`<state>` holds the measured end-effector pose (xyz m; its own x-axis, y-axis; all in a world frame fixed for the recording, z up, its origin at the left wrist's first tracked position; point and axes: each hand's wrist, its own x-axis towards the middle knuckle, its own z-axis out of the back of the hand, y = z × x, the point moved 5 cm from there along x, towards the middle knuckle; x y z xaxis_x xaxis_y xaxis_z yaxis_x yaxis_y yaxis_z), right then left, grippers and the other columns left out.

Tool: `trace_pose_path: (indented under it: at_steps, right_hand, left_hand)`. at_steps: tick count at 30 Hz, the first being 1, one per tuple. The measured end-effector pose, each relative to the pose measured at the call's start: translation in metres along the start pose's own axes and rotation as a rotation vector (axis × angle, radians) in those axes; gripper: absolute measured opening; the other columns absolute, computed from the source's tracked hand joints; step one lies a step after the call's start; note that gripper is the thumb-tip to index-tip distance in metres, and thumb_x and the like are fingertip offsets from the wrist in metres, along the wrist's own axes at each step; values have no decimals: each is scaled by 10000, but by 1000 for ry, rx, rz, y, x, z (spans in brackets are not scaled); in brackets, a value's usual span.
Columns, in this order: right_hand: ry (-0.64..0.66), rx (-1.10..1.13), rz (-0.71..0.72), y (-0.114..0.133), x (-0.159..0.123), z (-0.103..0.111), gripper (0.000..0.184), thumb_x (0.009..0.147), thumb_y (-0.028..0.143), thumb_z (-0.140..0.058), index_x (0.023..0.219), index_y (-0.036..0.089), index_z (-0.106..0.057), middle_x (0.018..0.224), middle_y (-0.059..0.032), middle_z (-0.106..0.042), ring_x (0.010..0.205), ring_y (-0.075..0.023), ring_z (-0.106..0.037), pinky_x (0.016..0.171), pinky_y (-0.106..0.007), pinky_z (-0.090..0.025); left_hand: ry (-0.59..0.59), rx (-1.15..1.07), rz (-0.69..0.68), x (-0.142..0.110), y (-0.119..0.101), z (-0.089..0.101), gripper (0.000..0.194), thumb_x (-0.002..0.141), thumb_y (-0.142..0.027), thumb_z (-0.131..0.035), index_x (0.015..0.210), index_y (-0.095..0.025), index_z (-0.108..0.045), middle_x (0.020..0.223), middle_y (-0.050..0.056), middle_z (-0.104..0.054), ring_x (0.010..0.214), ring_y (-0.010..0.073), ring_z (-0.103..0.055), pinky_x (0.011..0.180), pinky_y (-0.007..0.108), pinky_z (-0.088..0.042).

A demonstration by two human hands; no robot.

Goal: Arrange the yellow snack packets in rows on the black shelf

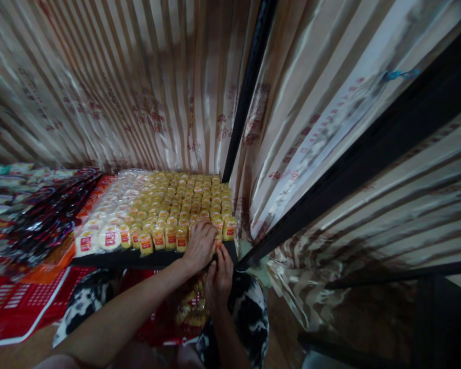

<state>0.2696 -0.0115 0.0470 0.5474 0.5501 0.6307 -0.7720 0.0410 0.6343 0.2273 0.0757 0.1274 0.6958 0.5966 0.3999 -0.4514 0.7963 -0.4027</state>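
Striped satin curtains hang behind a low black tray that carries many small wrapped snacks, and a black pole stands at its far right corner.

From the head camera, the only view, the yellow packets fill the right part of the tray in tidy rows that run from the near edge toward the curtains. White round packets lie to their left, and dark red bags lie further left. The front row stands just at the near edge, directly ahead of both hands.

The left hand reaches from the lower left and lies palm down on the front row near the right corner, with fingers spread and touching the packets; I cannot tell if it grips one. The right hand is just below it, at the tray edge, fingers curled upward and almost touching the left hand. What it holds is hidden. Under the hands a bag of yellow snacks rests on a black and white cloth. The left hand is nearer to the row.
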Motion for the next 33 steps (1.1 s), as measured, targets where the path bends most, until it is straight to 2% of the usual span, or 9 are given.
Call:
trace_pose_path:
  at_steps: [4,10,15,21,27,30,33]
  right_hand:
    - [-4,42,-29,9,4,8,384,910,225,-321,1256,106,-436,1274,-177,-474,1213,-233,-414,972,-483,-374]
    - [16,32,-85,10,3,12,453,922,246,-287,1354,115,-317,1376,-184,-376,1283,-258,-340,996,-520,-340]
    - [5,-12,-93,2,-2,4,529,927,270,-271,1421,122,-158,1441,-193,-270,1324,-280,-272,1003,-544,-327]
    - [29,-22,-139,-8,-5,-2,541,925,283,-270,1427,124,-145,1452,-186,-250,1336,-281,-247,1016,-547,-315]
    - [15,-64,-108,-11,-2,-6,533,928,265,-252,1428,117,-142,1438,-189,-284,1326,-270,-277,1012,-532,-337]
    - [4,-111,-83,-12,1,-8,531,930,276,-261,1425,116,-161,1424,-186,-314,1318,-267,-294,1010,-519,-349]
    - [-14,-154,-71,-13,2,-9,530,929,295,-285,1415,103,-199,1408,-191,-341,1312,-270,-305,1005,-510,-358]
  left_hand:
    - [9,-168,2,6,-3,-4,281,829,-157,-495,1107,-191,-510,1063,61,-575,1039,207,-469,917,382,-396]
    - [6,-334,117,22,-6,-17,263,799,-115,-520,1048,-200,-535,1036,45,-579,1019,185,-511,901,346,-433]
    - [84,-235,43,32,-19,-26,219,823,-118,-491,1030,-160,-549,1013,62,-576,997,193,-503,903,340,-434]
    - [124,-100,-21,37,-23,-36,189,860,-151,-437,1002,-165,-561,997,61,-555,965,193,-491,866,330,-455]
    - [117,-82,17,35,-15,-44,232,848,-164,-446,1054,-186,-552,1033,55,-523,987,189,-491,862,324,-469]
    - [84,-114,33,30,-14,-39,317,839,-153,-442,1149,-192,-499,1101,65,-494,1022,185,-492,893,330,-466]
    - [16,-130,55,18,-13,-25,346,857,-170,-422,1199,-205,-466,1151,72,-473,1030,181,-504,892,325,-472]
